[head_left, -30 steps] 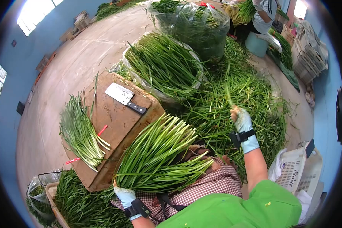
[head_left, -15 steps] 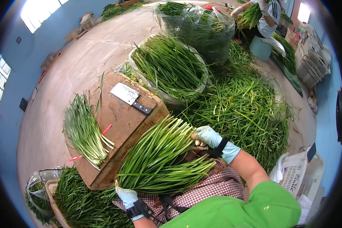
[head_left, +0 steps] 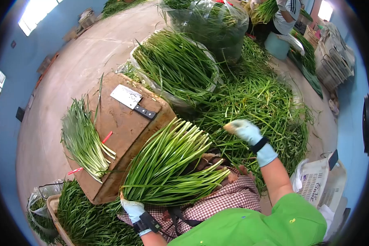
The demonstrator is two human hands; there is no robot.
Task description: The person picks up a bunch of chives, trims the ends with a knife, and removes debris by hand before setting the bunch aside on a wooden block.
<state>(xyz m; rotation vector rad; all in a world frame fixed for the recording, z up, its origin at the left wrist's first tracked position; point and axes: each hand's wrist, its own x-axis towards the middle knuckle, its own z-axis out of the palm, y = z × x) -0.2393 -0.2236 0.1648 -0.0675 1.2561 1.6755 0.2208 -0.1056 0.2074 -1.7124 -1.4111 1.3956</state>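
My right hand [head_left: 244, 130] has moved off the pale ends of the green bundle [head_left: 164, 164], where it was half a second ago, and is now out over the loose heap of greens [head_left: 270, 102]. Its gloved fingers point left, away from my wrist; I can't tell whether they are closed or pinching anything. My left hand [head_left: 132, 209] has stayed at the leafy end of the bundle, closed around it. The bundle lies fanned across my lap, over the checked cloth [head_left: 238, 197], stretching up and right from my left hand, its pale stalk ends pointing toward my right hand but apart from it. Beside the bundle, to the left, is the brown board [head_left: 123, 119], with the cleaver [head_left: 129, 97] lying on it and a smaller bunch [head_left: 84, 139] across its left side, a red tie [head_left: 108, 137] showing next to the stalks.
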